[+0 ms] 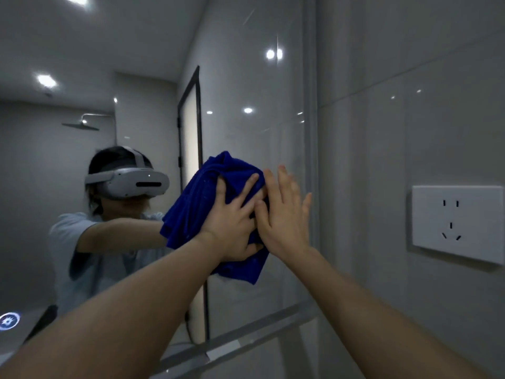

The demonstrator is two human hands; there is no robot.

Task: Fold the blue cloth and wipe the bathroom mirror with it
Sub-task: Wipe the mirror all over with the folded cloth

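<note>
We are pressing the bunched blue cloth (203, 198) against the bathroom mirror (246, 86) with our left hand (235, 222), its grip spread wide over the fabric and the thumb lying along the cloth's lower edge. Our right hand (285, 214) is lying flat just beside it, fingers straight and close together, touching the cloth's right edge near the mirror's right border. The cloth is hanging in loose folds rather than a neat square, and it is covering part of the reflected dark door frame (200, 110). The glass is showing a reflected person wearing a white headset (128, 183), with a shower head (80, 124) behind. On the tiled wall (410, 119) to the right, well apart from our hands, a white wall socket (456, 224) is sitting. A small round lit symbol (9, 320) is glowing low at the left.
</note>
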